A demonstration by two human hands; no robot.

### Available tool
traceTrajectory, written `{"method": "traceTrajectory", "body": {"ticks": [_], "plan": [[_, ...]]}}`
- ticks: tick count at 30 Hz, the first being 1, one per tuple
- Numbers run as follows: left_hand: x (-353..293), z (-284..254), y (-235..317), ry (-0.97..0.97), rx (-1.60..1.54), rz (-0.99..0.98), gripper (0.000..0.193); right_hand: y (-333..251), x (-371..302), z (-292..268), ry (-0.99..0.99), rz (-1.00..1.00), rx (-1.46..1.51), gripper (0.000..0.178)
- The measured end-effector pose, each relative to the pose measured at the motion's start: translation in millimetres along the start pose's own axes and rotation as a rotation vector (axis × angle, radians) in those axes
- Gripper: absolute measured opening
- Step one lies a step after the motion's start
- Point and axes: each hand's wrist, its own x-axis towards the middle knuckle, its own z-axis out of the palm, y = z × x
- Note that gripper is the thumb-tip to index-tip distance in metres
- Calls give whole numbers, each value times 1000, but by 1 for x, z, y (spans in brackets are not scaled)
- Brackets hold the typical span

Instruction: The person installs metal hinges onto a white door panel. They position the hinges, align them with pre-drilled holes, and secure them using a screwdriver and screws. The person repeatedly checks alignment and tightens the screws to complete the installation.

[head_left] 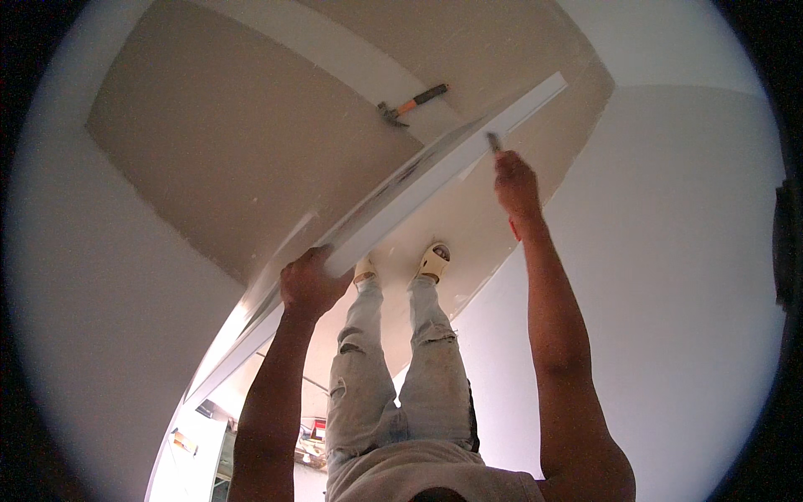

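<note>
Head view: my left hand (315,283) is closed over the edge of the white strip (452,173). From that grip the strip runs up and right to its far end, beyond my right hand; pale edging also shows down-left of the left hand.

My right hand (517,181) is clenched round a small tool (493,143), blurred, its tip up-left of the knuckles, over or at the strip; contact: cannot tell.

Hammer (415,105): on the floor (192,125), up-left of the right hand, across the strip from it.
</note>
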Motion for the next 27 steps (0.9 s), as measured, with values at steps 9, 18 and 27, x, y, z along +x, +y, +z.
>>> {"method": "traceTrajectory", "body": {"ticks": [9,18,27], "plan": [[0,-3,-4,-40,-8,-58,53,-77,7,-17,-462,164,-135,49],[-3,4,0,6,-8,-43,51,-60,-5,-13,-265,279,23,23],[-1,6,-1,-38,-50,-54,56,-73,-1,-9,-201,338,211,40]]}}
